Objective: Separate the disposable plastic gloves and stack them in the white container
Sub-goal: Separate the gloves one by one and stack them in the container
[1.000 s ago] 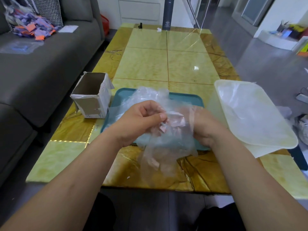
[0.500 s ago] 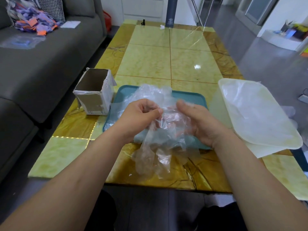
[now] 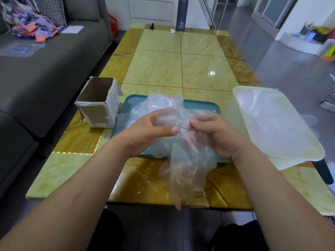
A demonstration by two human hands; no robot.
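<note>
A bunch of clear plastic gloves hangs from both my hands over the table's near edge. My left hand pinches the top of the bunch between thumb and fingers. My right hand grips the same bunch from the right, its fingers curled into the film. Behind them a loose heap of more gloves lies on a teal tray. The white container sits at the right, with clear gloves lying flat in it.
An open cardboard box stands left of the tray. The yellow marble table stretches away, with a dark bottle at its far end. A grey sofa runs along the left. The container overhangs the table's right edge.
Both hands have stayed over the tray, working the bunch. The hanging gloves now reach lower past the table edge, and my right fingers have curled further into the film.
</note>
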